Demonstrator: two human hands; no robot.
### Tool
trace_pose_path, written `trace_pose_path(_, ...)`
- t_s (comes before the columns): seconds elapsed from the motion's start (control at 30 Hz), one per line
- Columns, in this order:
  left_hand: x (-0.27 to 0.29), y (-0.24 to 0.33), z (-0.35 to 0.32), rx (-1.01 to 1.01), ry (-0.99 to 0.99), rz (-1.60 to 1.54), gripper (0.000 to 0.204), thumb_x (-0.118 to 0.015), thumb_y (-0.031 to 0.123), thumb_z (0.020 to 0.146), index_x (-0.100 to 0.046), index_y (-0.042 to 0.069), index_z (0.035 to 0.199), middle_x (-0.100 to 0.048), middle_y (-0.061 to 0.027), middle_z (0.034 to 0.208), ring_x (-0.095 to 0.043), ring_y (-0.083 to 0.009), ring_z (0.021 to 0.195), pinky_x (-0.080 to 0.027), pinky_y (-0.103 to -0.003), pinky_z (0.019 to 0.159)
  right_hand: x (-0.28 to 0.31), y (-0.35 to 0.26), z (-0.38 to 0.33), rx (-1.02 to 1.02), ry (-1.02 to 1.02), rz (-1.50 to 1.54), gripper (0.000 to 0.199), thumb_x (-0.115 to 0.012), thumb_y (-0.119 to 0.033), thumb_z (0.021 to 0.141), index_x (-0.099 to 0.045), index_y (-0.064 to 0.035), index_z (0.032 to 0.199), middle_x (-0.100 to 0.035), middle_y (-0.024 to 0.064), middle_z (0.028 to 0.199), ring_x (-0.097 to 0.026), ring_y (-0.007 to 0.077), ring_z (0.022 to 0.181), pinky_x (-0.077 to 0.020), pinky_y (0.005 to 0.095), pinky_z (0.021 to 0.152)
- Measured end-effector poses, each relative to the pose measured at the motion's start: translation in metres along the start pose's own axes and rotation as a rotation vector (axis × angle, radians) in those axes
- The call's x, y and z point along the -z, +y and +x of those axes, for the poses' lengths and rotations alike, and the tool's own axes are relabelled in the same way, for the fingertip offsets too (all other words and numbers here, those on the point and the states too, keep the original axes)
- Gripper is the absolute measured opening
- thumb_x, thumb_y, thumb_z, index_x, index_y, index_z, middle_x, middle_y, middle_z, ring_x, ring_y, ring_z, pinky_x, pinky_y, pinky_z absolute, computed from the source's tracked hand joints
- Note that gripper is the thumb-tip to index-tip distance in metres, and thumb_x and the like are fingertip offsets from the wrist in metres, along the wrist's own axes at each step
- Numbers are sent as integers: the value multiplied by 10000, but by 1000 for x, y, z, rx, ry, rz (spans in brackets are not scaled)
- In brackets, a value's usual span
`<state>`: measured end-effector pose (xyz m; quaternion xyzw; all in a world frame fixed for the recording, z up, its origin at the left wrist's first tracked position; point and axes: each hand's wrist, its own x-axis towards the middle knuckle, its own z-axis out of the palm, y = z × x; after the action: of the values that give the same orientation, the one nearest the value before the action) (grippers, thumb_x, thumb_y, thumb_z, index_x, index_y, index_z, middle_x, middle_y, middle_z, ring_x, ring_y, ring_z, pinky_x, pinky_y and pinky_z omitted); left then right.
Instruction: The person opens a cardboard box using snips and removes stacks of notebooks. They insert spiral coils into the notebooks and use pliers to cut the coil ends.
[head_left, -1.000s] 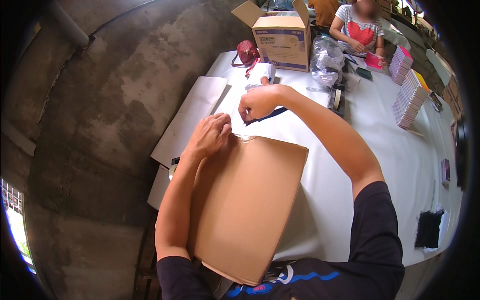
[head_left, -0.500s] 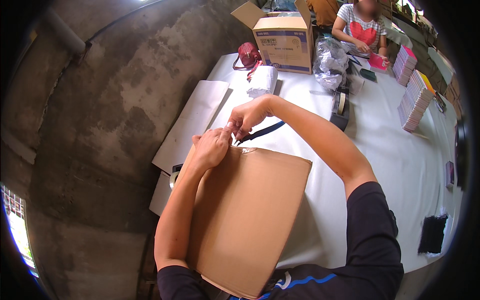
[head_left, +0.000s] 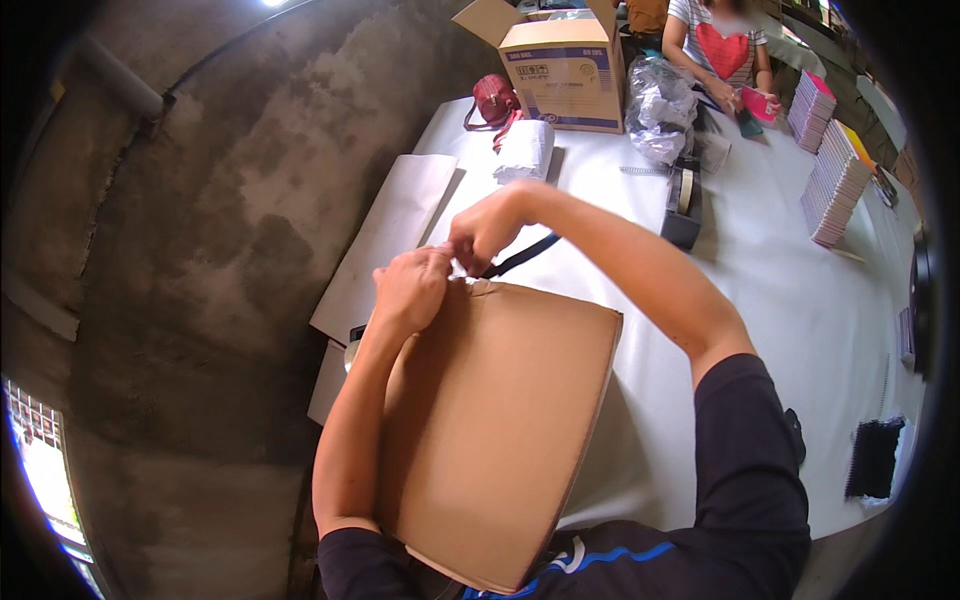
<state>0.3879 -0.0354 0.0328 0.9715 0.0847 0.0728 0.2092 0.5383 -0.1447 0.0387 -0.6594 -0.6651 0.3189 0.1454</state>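
A closed brown cardboard box (head_left: 500, 420) stands close against my body, a crinkled bit of clear tape (head_left: 482, 288) on its far edge. My left hand (head_left: 412, 287) rests at the far left corner, fingers bent and pressed together at the edge. Over the far side arches my right arm, and my right hand (head_left: 487, 232) is closed in a pinch, fingertips meeting those of the left. What lies between the fingertips is hidden. Beside the right hand runs a dark curved strip (head_left: 525, 255), partly covered by my forearm; I cannot tell whether it is held.
Behind are an open carton (head_left: 565, 85), a red bag (head_left: 492, 100), a white wrapped bundle (head_left: 525, 150), crumpled plastic (head_left: 660, 110) and a tape dispenser (head_left: 683, 205). Notebook stacks (head_left: 838, 185) stand at right. A person (head_left: 722, 50) across the table holds a pink item. A wall (head_left: 200, 300) borders the left.
Both my hands have shifted slightly left and away from me along the box's far edge. The person opposite has moved the pink item closer to their body.
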Motion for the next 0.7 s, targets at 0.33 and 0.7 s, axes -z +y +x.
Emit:
trace_pose_path(0.33, 21, -58, 9, -780, -353, 159, 277, -447, 279, 892, -597, 50, 940, -535, -91, 1024, -485, -241, 1007, -399, -374, 870, -11, -81, -70, -405, 301, -347, 239, -575, -326, 861, -595, -88, 875, -637, 123, 917, -569, 295, 970, -438, 424, 801)
trace_pose_path(0.7, 20, -14, 4, -142, -410, -31, 645, -814, 548, 502, -569, 42, 818, -572, -76, 791, -544, -229, 792, -417, -330, 710, -43, -93, -48, -629, 318, -421, 250, -494, -326, 884, -551, -100, 973, -636, 149, 958, -586, 343, 962, -446, 465, 776)
